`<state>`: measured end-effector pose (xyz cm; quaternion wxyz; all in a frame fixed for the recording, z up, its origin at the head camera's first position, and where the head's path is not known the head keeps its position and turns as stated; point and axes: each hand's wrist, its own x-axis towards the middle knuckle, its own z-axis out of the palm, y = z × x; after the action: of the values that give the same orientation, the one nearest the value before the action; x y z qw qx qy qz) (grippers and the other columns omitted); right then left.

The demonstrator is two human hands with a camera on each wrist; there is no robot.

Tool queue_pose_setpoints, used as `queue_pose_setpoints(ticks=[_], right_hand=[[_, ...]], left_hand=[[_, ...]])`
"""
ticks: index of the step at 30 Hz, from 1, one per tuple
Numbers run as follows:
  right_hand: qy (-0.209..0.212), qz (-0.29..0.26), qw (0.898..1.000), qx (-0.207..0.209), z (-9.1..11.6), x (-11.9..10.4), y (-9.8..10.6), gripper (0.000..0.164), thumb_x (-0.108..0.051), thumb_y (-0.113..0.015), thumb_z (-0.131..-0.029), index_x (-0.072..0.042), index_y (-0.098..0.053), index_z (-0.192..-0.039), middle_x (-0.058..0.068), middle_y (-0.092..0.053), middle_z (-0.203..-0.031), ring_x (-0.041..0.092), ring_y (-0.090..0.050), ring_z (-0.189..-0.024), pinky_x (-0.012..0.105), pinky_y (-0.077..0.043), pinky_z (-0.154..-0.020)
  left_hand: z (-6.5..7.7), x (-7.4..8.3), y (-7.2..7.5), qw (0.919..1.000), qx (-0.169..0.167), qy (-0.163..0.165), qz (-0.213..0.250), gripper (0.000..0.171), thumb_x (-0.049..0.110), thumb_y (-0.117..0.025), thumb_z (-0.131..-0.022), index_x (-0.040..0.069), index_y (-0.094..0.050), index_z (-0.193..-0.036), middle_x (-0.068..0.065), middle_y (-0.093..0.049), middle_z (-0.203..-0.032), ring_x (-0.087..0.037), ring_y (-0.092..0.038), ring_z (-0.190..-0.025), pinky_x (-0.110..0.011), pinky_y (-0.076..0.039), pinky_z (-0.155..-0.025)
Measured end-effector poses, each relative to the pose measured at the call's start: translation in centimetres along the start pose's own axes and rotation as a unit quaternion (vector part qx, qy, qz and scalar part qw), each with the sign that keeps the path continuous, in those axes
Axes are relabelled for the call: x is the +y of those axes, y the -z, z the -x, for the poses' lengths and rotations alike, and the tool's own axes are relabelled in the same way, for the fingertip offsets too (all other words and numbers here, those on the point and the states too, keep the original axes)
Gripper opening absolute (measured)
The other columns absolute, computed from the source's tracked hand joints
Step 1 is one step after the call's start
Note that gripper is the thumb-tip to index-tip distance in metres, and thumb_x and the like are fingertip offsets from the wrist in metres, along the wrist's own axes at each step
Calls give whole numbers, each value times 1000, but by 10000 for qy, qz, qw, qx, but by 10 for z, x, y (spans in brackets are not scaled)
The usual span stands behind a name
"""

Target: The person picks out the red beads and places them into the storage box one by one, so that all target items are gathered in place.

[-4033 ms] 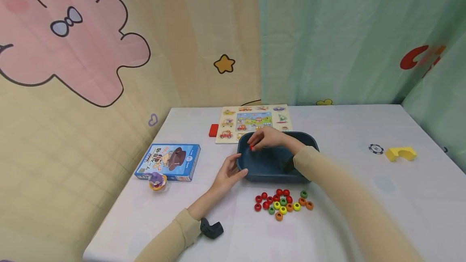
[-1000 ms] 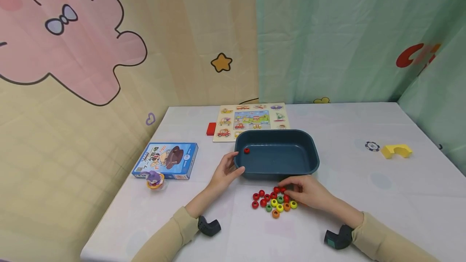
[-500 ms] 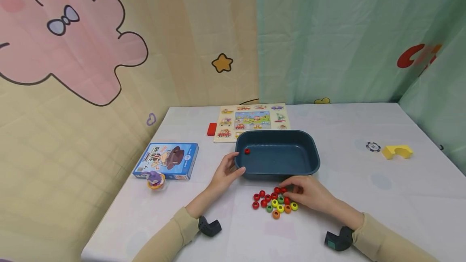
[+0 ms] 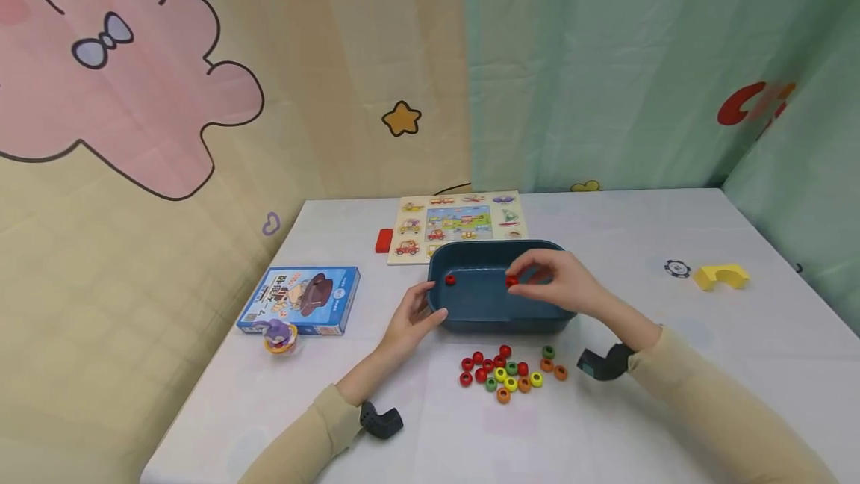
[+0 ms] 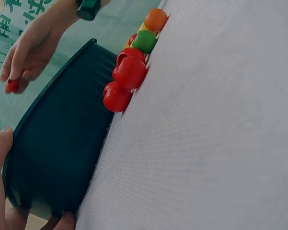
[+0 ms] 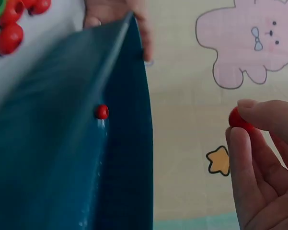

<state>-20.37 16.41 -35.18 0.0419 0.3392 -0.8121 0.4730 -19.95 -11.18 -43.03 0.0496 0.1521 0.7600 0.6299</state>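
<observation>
My left hand (image 4: 404, 326) holds the dark blue plastic bin (image 4: 497, 325) at its left front corner, thumb and fingers spread along the outside. Above the bin, my right hand (image 4: 564, 284) pinches a red bead (image 6: 238, 119) between thumb and fingertips, clear of the rim in the right wrist view. One red bead (image 4: 450, 280) lies inside, near the left end. In front of the bin sits a loose group of beads: several red beads (image 4: 481, 376), yellow beads (image 4: 510, 384), orange beads (image 4: 503, 396) and green beads (image 4: 548, 352).
Behind the bin is a picture puzzle board (image 4: 457, 222), with a red block (image 4: 384, 240) at its left. A blue box (image 4: 298, 299) and a purple toy figure (image 4: 278, 334) are on the left. A yellow arch block (image 4: 721, 276) and a poker chip (image 4: 677, 269) are at the right.
My right hand first let go of a red bead inside the bin, then came down to the group. It has since risen over the bin with another red bead. The left hand keeps its place.
</observation>
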Motion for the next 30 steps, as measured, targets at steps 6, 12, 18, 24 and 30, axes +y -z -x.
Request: queue_pose_setpoints(ticks=[6, 12, 18, 24, 30], right_hand=[[-949, -276, 9926, -709, -68, 40, 7, 22, -20, -70, -77, -8, -64, -95, 4, -64, -92, 16, -61, -83, 29, -51, -75], [-1288, -640, 9794, -1416, -107, 60, -15, 23, -13, -67, -79, -2, -62, -99, 8, -64, -94, 21, -62, -86, 33, -52, -73], [-1482, -519, 9723, -1729, -110, 88, -39, 17, -13, -67, -79, -4, -63, -93, 5, -65, -87, 18, -61, -76, 30, -53, -68], [-1426, -313, 9731, -1780, -108, 99, -51, 15, -9, -68, -79, -2, -63, -91, 6, -65, -82, 17, -62, -72, 30, -54, -62], [-1545, 70, 9703, -1862, -107, 106, -57, 15, -7, -65, -80, -3, -62, -94, 4, -65, -84, 14, -62, -72, 27, -53, -64]], left_hand=[[2, -2, 1, 9999, 88, 138, 35, 58, 22, -62, -84, 8, -34, -133, -12, -36, -138, -24, -35, -125, -36, -36, -96], [1, -2, 1, 9998, -18, 48, 179, 60, 22, -62, -84, 7, -33, -133, -13, -34, -139, -25, -33, -126, -35, -36, -96], [-1, -3, 1, 9997, -98, -9, 235, 61, 24, -62, -84, 5, -32, -134, -14, -32, -140, -28, -31, -127, -38, -34, -98], [-1, -2, 3, 9994, -175, -107, 296, 61, 22, -61, -85, 3, -30, -134, -18, -29, -140, -29, -29, -128, -39, -32, -98], [-1, -2, 2, 9992, -200, -180, 303, 61, 22, -61, -85, 2, -30, -134, -19, -29, -140, -30, -28, -128, -40, -31, -99]])
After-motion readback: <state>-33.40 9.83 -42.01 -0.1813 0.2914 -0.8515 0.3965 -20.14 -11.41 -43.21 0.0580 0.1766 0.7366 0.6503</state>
